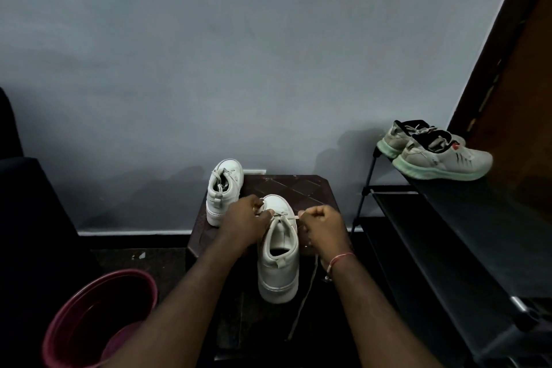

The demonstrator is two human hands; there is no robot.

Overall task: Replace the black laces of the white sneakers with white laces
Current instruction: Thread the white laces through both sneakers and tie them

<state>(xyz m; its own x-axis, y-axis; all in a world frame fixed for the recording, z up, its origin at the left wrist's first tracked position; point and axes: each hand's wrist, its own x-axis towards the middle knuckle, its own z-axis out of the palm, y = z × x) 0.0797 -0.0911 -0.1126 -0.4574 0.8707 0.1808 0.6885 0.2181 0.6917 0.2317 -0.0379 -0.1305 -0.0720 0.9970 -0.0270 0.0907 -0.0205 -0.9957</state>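
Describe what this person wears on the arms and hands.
Both forearms are bare: no sleeves or gloves show. The right hand has a thin red-and-pale thread band at its wrist, with a small dangling piece. The left hand wears nothing visible.

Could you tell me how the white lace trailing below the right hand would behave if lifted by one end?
Probably floppy: the flat white lace droops limply below the right hand, beside the white sneaker. Likely light too, since it hangs thin and sags along its length.
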